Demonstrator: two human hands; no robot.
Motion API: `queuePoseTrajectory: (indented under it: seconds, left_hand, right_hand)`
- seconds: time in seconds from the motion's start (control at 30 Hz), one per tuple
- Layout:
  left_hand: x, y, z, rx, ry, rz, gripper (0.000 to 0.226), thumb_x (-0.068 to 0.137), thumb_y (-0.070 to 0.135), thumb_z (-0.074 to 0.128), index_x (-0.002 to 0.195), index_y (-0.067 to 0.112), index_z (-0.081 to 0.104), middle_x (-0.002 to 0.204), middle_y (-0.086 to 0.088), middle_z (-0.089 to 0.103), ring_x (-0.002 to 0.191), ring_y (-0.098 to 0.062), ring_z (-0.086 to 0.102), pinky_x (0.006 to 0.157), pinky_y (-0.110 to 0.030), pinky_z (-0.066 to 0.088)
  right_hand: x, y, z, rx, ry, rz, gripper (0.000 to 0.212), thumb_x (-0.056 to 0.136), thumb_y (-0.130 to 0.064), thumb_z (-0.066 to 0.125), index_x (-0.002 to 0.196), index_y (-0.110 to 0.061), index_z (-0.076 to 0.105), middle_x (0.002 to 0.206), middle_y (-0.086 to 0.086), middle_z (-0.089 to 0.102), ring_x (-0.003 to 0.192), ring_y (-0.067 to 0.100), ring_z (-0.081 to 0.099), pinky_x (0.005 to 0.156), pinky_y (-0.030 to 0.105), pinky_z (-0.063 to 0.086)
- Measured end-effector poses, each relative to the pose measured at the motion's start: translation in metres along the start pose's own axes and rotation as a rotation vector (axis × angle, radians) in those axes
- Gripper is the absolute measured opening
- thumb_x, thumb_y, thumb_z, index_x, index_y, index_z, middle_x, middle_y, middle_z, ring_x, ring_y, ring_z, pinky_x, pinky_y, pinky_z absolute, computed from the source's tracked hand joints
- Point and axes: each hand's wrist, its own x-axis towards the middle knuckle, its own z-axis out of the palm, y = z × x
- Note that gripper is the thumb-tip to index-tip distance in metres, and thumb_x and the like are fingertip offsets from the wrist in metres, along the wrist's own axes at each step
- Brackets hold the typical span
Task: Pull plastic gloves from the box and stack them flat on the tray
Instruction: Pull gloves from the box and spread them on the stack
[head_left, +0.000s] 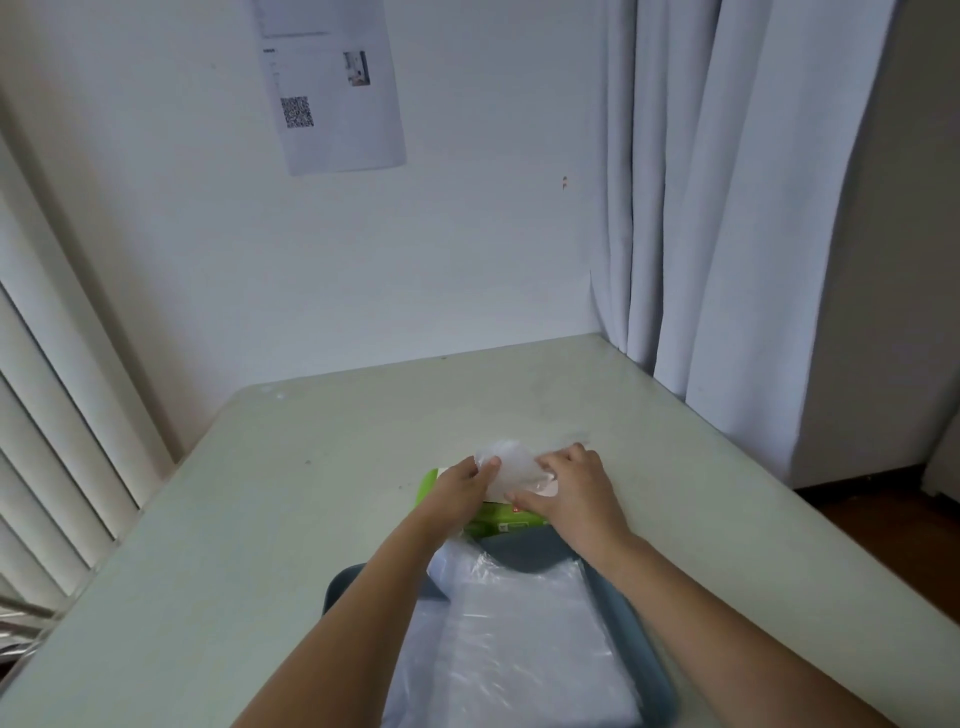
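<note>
A crumpled clear plastic glove (511, 467) stood bunched up out of the top of the green box (501, 519), which sat around the middle of the bench (311, 493). The left hand (462, 493) pinched the glove's left side between thumb and curled fingers. The right hand (579, 486) lay over the right part of the box, its thumb stretched along the front edge and its fingertips bent against the glove; whether it gripped the glove or only pressed on the box I cannot tell.

Touching the box on its near side sat a blue-grey tray (524, 553), reaching toward the bench's near edge. A flat stack of gloves (519, 634) lay in it, spilling a little over the tray's left rim.

Past the far edge, a printed sheet (332, 88) with a QR code hung on the wall. A pale curtain (727, 208) hung by the far right corner, and blinds (52, 415) ran along the left edge.
</note>
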Motion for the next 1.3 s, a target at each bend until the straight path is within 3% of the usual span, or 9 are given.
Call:
queuePoseTrajectory:
  seconds: [0.13, 0.23, 0.37, 0.47, 0.6, 0.83, 0.93, 1.0, 1.3]
  left_hand:
    - [0.001, 0.0, -0.002, -0.062, 0.005, -0.02, 0.036, 0.102, 0.033, 0.037, 0.11, 0.009, 0.062, 0.104, -0.007, 0.062, 0.098, -0.024, 0.057, 0.089, -0.03, 0.042]
    - [-0.001, 0.002, -0.005, -0.099, -0.05, -0.025, 0.03, 0.099, 0.024, 0.041, 0.121, 0.018, 0.061, 0.117, -0.004, 0.063, 0.109, -0.021, 0.058, 0.094, -0.029, 0.043]
    - [-0.002, 0.005, -0.011, -0.09, -0.156, -0.035, 0.039, 0.088, 0.009, 0.046, 0.125, 0.018, 0.055, 0.117, -0.008, 0.062, 0.097, -0.019, 0.057, 0.079, -0.025, 0.045]
    - [0.0, 0.004, -0.013, 0.06, -0.209, 0.015, 0.044, 0.084, 0.011, 0.06, 0.127, 0.019, 0.053, 0.109, -0.002, 0.063, 0.092, -0.015, 0.057, 0.072, -0.021, 0.044]
    - [0.005, -0.001, -0.004, 0.323, -0.167, 0.026, 0.061, 0.072, 0.029, 0.082, 0.124, 0.016, 0.052, 0.108, 0.005, 0.061, 0.099, -0.016, 0.056, 0.08, -0.024, 0.042]
    - [0.004, -0.001, -0.001, 0.351, -0.101, 0.0, 0.048, 0.073, 0.031, 0.082, 0.108, 0.014, 0.053, 0.091, 0.007, 0.057, 0.082, -0.013, 0.052, 0.06, -0.017, 0.036]
    - [0.005, -0.003, -0.002, 0.32, -0.088, 0.017, 0.081, 0.067, 0.034, 0.086, 0.134, 0.013, 0.044, 0.128, 0.001, 0.056, 0.107, -0.019, 0.053, 0.084, -0.024, 0.044]
    - [0.004, -0.004, -0.002, 0.303, -0.073, 0.024, 0.087, 0.065, 0.034, 0.087, 0.138, 0.014, 0.042, 0.133, 0.0, 0.054, 0.112, -0.02, 0.052, 0.09, -0.026, 0.042]
    - [-0.001, -0.002, -0.001, 0.254, -0.052, 0.033, 0.072, 0.062, 0.03, 0.089, 0.123, 0.017, 0.054, 0.112, 0.003, 0.062, 0.096, -0.015, 0.057, 0.068, -0.019, 0.041]
  right_hand:
    - [0.004, 0.0, 0.01, -0.132, 0.161, -0.144, 0.016, 0.088, -0.019, 0.065, 0.097, -0.011, 0.075, 0.093, 0.007, 0.065, 0.09, 0.03, 0.057, 0.079, 0.036, 0.046]
    - [0.005, 0.001, 0.005, -0.115, 0.131, -0.154, 0.017, 0.09, -0.009, 0.058, 0.091, -0.006, 0.075, 0.087, 0.01, 0.067, 0.084, 0.029, 0.059, 0.075, 0.039, 0.048]
    - [0.001, 0.007, -0.004, -0.03, 0.165, -0.233, 0.008, 0.081, -0.008, 0.072, 0.073, -0.009, 0.074, 0.072, 0.004, 0.066, 0.071, 0.023, 0.059, 0.064, 0.034, 0.05]
    - [-0.002, 0.004, -0.01, 0.037, 0.068, -0.238, 0.012, 0.086, -0.014, 0.068, 0.076, -0.007, 0.068, 0.07, 0.001, 0.064, 0.065, 0.017, 0.054, 0.062, 0.027, 0.043]
    - [0.005, -0.005, -0.015, 0.034, -0.012, -0.206, 0.017, 0.095, -0.021, 0.056, 0.084, -0.008, 0.058, 0.076, 0.004, 0.067, 0.07, 0.022, 0.061, 0.066, 0.038, 0.049]
    - [0.011, -0.032, -0.034, 0.024, -0.017, -0.231, 0.017, 0.098, -0.024, 0.049, 0.083, -0.016, 0.053, 0.08, 0.001, 0.069, 0.077, 0.016, 0.065, 0.069, 0.034, 0.052]
    - [0.005, -0.031, -0.038, 0.053, 0.009, -0.22, 0.018, 0.098, -0.022, 0.05, 0.081, -0.016, 0.051, 0.079, 0.001, 0.069, 0.078, 0.018, 0.067, 0.068, 0.038, 0.053]
    - [0.0, -0.03, -0.042, 0.12, 0.041, -0.195, 0.019, 0.096, -0.019, 0.053, 0.078, -0.017, 0.049, 0.074, -0.001, 0.067, 0.076, 0.02, 0.068, 0.067, 0.039, 0.053]
    - [-0.014, -0.037, -0.065, 0.134, 0.091, -0.229, 0.017, 0.095, -0.017, 0.055, 0.079, -0.014, 0.053, 0.071, 0.002, 0.066, 0.069, 0.022, 0.064, 0.064, 0.039, 0.052]
